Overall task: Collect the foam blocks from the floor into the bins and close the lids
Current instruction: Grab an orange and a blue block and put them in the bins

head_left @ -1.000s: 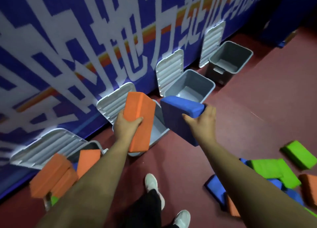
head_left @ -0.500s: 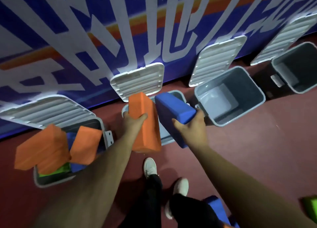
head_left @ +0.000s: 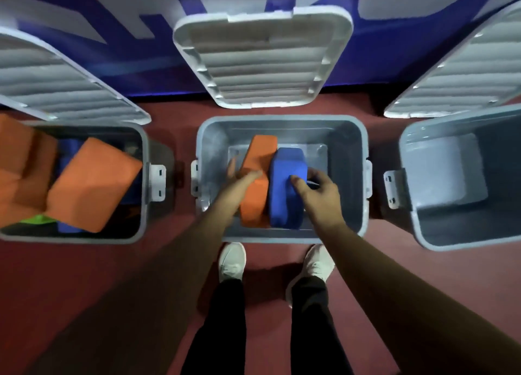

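My left hand (head_left: 239, 185) has its thumb down the left side of the orange block (head_left: 253, 205) and its fingers laid across the top. The frame is blurred there, but I read it as a loose hold. My right hand (head_left: 320, 190) has its thumb on the upper face of the blue block (head_left: 284, 205) and its fingers curled round the right side.

Both blocks are inside the middle bin (head_left: 214, 137) at frame centre. They stand on edge, touching, with their long axes running from the lower rim toward the top of the frame. Each hand is right on its own block, so I judge the next move is simply to let go and lift straight out.

This bin's lid (head_left: 262, 56) leans open beyond the far rim, at upper centre, about equally near to either hand.

At the left edge, the left bin (head_left: 142, 183) has orange blocks poking above its rim. The right bin (head_left: 406, 137) looks empty. I see no loose blocks on the floor (head_left: 84, 290).
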Tool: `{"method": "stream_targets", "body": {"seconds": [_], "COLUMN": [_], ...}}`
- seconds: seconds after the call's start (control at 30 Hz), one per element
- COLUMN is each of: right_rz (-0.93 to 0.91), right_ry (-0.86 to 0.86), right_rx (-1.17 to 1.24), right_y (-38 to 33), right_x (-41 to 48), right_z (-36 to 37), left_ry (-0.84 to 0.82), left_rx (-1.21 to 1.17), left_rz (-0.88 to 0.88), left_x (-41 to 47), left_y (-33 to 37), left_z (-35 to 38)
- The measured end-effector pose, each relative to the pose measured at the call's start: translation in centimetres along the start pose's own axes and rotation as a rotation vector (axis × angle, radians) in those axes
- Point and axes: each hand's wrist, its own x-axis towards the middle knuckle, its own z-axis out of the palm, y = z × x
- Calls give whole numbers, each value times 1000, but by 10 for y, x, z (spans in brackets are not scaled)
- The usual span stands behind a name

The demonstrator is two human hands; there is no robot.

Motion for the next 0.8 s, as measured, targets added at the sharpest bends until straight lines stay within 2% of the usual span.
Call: {"method": "stream_targets", "body": {"seconds": [0.13, 0.23, 0.37, 0.53, 0.67, 0.8], "right_rz": [1, 58, 73, -42, -77, -33], "right_ry": [-176, -244, -235, -213, -237, -203], "right_rx": [40, 69, 3, -43, -178, -366], "right_y": [22, 37, 57, 89, 114, 93], "right_x": [60, 100, 139, 160, 165, 160], "right_z": [25, 53, 85, 116, 129, 114], "left_ry": [87, 112, 187, 383, 352, 326], "left_rx": [46, 123, 224, 455, 628, 713], "left_rz": [57, 136, 272, 384, 468, 425], "left_x": [59, 97, 143, 186, 209, 200], "left_y": [-45, -63, -73, -72, -84, -54], "left_z": [-9, -19, -36, -43, -37, -44]}}
